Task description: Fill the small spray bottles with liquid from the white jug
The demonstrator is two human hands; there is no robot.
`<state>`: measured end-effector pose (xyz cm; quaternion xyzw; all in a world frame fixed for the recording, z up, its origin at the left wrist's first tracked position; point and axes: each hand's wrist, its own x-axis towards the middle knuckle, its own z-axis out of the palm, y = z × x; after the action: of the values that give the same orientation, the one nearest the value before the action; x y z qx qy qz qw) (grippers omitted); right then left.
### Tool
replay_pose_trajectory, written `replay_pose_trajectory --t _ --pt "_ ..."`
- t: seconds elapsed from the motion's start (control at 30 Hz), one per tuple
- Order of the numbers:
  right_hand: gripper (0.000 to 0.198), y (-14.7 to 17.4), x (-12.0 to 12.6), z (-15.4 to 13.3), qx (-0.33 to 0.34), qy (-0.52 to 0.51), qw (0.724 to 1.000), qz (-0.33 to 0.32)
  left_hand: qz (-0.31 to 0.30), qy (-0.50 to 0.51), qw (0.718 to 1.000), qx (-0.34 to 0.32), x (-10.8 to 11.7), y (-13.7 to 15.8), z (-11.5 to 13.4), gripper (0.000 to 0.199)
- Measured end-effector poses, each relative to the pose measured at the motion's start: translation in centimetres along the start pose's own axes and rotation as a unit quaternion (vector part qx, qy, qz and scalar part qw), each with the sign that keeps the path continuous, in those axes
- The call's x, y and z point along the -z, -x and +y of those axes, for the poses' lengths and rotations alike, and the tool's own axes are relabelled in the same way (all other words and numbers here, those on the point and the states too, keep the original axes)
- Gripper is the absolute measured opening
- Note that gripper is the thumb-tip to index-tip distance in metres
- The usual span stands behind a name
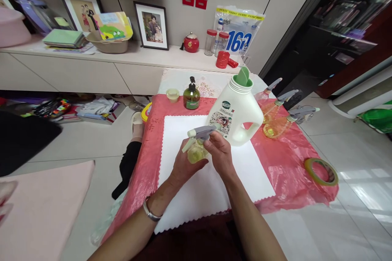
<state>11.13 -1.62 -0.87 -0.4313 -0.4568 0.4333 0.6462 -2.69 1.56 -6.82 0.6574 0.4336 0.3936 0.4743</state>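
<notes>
A small clear spray bottle (196, 154) with yellowish liquid is between my hands, above a white scallop-edged sheet (202, 195). My left hand (184, 166), a metal band at its wrist, is wrapped around the bottle's body. The fingers of my right hand (219, 151) are closed at the neck, just under the grey-and-white trigger head (202, 132). Right behind stands a large white jug (235, 108) with a handle and a green spout piece in its mouth. A green pump bottle (191, 101) and a small pale cup (172, 95) stand farther back on the left.
Several yellow-tinted spray bottles (277, 127) stand on the red plastic cover (288, 171) at the right. A tape roll (321, 171) lies near the right corner. Behind the table, a cabinet (92, 71) holds framed photos, jars and a large bag (237, 32). Someone's leg (130, 163) shows at left.
</notes>
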Motion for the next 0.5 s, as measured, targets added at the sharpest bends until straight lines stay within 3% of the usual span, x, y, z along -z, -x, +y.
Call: replay_pose_trajectory --t 0.33,0.5 --pt "0.024 0.66 0.16 -0.01 0.005 0.032 0.999 0.003 -0.003 -0.027 1.000 -0.004 -0.08 0.10 0.53 0.062" --pt "0.025 0.39 0.19 -0.22 0.004 0.041 0.999 0.000 -0.013 -0.030 0.999 -0.018 -0.11 -0.02 0.18 0.071"
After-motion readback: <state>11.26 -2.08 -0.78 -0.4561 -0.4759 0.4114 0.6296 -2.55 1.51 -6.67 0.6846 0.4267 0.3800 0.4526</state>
